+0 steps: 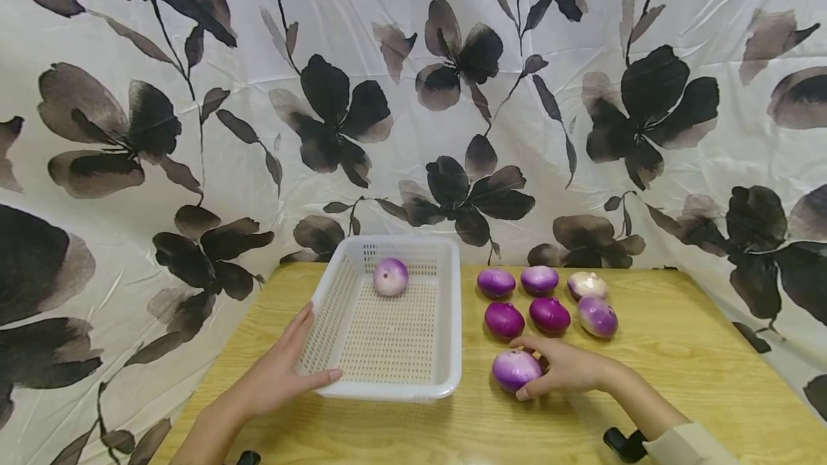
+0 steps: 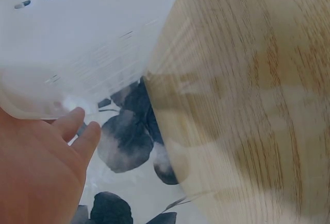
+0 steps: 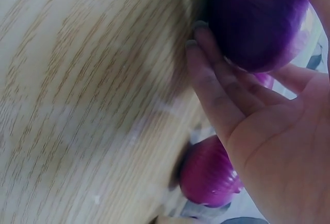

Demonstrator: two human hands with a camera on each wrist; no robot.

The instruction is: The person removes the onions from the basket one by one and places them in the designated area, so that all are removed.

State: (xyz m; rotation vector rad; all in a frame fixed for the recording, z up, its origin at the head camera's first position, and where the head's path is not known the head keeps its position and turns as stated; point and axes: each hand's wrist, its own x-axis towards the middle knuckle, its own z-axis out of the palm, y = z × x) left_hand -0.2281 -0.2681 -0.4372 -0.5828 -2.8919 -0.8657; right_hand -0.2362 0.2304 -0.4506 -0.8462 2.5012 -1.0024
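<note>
My left hand (image 1: 278, 372) rests against the near left corner of a white plastic basket (image 1: 455, 321), fingers straight along its outer side and thumb by the front rim. In the left wrist view, fingers (image 2: 85, 141) lie by the basket's wall (image 2: 77, 44). Inside the basket, toward the back, sits one purple-and-white onion (image 1: 390, 277). To the right of the basket, my right hand (image 1: 568, 368) grips a purple onion (image 1: 515, 370) between thumb and fingers, low over the table. In the right wrist view that onion (image 3: 258, 23) looks dark, with fingers curved beneath it.
Behind the right hand, several onions stand in two rows, among them a magenta onion (image 1: 550, 315) and a pale, partly peeled onion (image 1: 586, 284). Everything stands on a wooden table (image 1: 672, 350). Floral fabric (image 1: 400, 128) hangs behind and beside it.
</note>
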